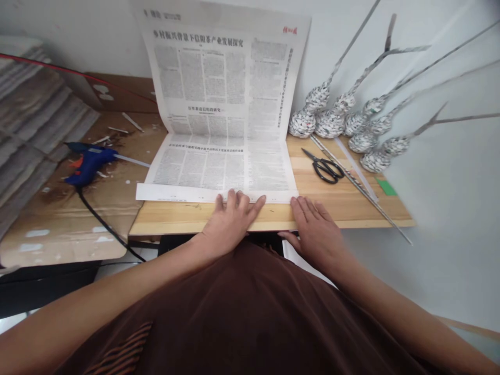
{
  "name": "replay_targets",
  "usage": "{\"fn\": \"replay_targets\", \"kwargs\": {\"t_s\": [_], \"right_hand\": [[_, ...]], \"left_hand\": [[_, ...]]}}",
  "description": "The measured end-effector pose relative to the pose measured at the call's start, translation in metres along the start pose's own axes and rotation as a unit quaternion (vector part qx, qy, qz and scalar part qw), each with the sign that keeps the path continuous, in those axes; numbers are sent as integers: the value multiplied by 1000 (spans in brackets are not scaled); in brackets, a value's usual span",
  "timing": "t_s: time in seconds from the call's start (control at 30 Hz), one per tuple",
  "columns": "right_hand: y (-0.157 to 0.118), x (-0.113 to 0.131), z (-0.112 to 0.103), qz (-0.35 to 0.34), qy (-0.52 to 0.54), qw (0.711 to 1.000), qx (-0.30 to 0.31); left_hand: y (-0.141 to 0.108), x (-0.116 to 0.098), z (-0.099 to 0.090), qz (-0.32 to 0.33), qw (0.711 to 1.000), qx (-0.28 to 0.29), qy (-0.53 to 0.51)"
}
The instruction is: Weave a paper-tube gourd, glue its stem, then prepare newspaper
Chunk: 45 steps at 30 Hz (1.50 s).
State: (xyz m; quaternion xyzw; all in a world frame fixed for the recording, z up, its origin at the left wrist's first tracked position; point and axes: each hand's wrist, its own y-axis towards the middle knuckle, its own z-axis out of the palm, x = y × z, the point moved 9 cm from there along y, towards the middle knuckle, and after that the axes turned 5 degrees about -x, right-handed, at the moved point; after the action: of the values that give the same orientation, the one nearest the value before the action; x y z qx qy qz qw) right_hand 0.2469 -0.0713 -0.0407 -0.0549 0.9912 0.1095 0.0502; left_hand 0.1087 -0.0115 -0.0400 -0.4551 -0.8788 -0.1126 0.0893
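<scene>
A newspaper sheet [207,130] lies on the wooden table [179,219], its far part curving up against the wall. Along its near edge runs a folded strip [175,192]. My left hand [232,216] rests with spread fingers on that strip, right of its middle. At the strip's right end, my right hand [316,224] lies flat, fingertips at the paper's corner and thumb below the table edge. Neither hand grasps anything. Black-handled scissors [326,169] lie to the right of the sheet.
Several woven paper gourds [302,122] with twig stems lean against the wall. A thin rod [363,192] sticks out past the table's front edge. On cardboard [78,229] at left sits a blue glue gun [91,164] with a black cord, beside stacked newspapers [35,120].
</scene>
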Motion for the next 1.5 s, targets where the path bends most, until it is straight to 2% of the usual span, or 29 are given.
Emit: {"fn": "replay_targets", "kwargs": {"t_s": [0.1, 0.17, 0.27, 0.33, 0.4, 0.5, 0.67, 0.93, 1.3, 1.4, 1.5], "right_hand": [[0, -9, -5, 39, -12, 999, 15], [5, -8, -14, 56, -1, 998, 5], [19, 19, -21, 1, 44, 999, -15], [28, 41, -13, -56, 75, 996, 0], [34, 51, -2, -67, 91, 994, 11], [36, 51, 10, -60, 99, 993, 5], [34, 47, 11, -66, 95, 993, 0], [34, 56, 9, -61, 83, 995, 6], [33, 60, 3, -66, 94, 993, -27], [28, 60, 1, -77, 114, 989, -58], [23, 61, -5, -83, 152, 978, -115]], "left_hand": [[-2, 0, 1, 5, 1000, -14, 3], [-1, -2, 1, 10, 1000, -23, 6], [-1, -2, 0, 1, 999, -39, 20], [-1, 0, 1, -9, 999, -42, 26], [-2, 1, 3, -8, 999, -36, 15], [-8, 4, 5, 9, 999, -26, -25], [-24, 26, 6, 2, 998, -31, -62], [-46, 59, -1, -9, 980, -96, -176], [-45, 58, 1, -22, 977, -112, -178], [-47, 59, 2, -21, 977, -118, -178], [-49, 60, 3, -21, 975, -124, -182]]}}
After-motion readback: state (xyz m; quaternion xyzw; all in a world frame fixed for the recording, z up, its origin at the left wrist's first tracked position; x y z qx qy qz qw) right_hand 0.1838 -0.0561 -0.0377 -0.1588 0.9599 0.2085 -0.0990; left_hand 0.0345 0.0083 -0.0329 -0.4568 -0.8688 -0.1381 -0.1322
